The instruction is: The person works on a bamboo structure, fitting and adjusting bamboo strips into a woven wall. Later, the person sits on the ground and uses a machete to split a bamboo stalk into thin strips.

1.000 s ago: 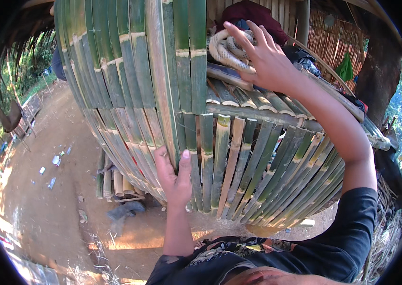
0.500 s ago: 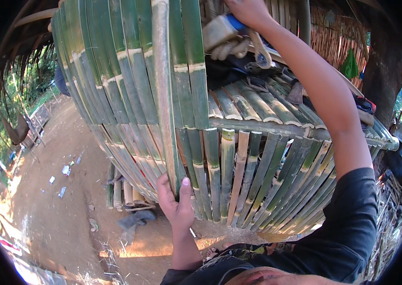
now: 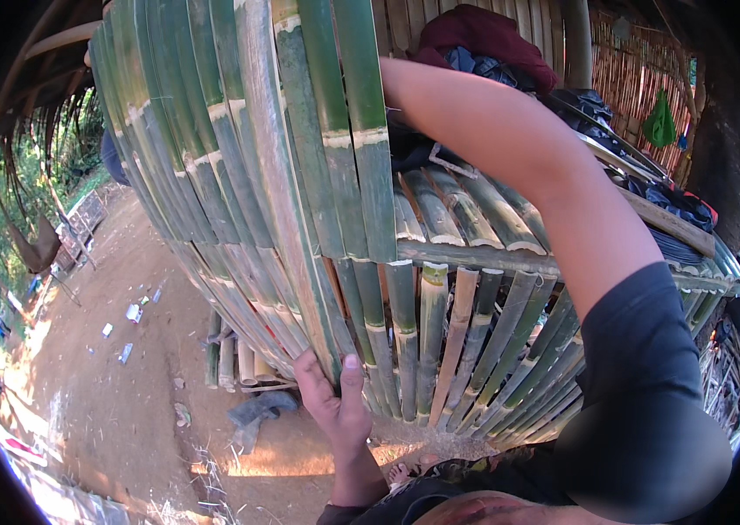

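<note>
My left hand [image 3: 339, 407] is closed around the lower end of a long, pale-edged split bamboo strip [image 3: 275, 166], thumb on one side and fingers on the other. The strip stands nearly upright, leaning left at the top, against a wall of green bamboo slats [image 3: 160, 131]. My right arm [image 3: 492, 122] reaches across above a bamboo platform [image 3: 431, 206] and passes behind the slat wall's right edge. The wall covers my right hand, so neither its fingers nor anything in them shows.
Upright bamboo slats [image 3: 402, 341] run below the platform's front pole [image 3: 484, 256]. Dark red cloth [image 3: 484, 39] and a wooden plank [image 3: 667, 219] lie on the platform. A green bag [image 3: 659, 122] hangs at the back right. Cut bamboo and grey cloth [image 3: 256, 411] lie on the dirt ground.
My right hand has moved left and out of sight behind the slat wall. The blue-and-white object and rope near it no longer show. The strip's top has tilted left; my left hand keeps its grip.
</note>
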`<state>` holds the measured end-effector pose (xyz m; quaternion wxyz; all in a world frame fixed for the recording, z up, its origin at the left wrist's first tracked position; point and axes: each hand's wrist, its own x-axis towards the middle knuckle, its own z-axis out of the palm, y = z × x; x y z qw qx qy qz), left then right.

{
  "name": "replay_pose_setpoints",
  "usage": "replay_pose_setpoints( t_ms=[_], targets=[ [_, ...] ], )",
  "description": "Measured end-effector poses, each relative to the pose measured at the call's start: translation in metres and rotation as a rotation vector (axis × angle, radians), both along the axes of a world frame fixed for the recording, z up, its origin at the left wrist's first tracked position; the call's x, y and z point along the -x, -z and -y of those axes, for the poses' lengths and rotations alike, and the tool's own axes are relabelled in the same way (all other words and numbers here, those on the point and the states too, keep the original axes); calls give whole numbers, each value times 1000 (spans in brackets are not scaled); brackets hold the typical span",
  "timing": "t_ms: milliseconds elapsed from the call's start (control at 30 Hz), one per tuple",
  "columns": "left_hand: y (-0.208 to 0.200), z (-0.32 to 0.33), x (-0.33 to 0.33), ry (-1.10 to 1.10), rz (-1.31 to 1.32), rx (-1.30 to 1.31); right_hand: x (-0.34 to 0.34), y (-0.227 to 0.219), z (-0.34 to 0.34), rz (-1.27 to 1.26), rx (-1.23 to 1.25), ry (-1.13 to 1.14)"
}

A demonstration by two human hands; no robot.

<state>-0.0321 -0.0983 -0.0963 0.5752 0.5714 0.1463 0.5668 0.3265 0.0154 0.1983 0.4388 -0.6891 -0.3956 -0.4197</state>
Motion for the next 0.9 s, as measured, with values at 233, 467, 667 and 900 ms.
replay_pose_setpoints(
  t_ms=[233,467,667,900],
  targets=[
    [-6,17,-5,-4,-66,-77,-3,16,7,-77,133,-16],
    [-25,23,-58,-28,-116,-291,3,-6,52,-535,120,-529],
    [-45,22,-85,-24,-133,-260,40,-22,127,-1002,37,-1162],
    [-44,41,-123,-75,-12,-393,116,24,233,-505,416,-809]
  ],
)
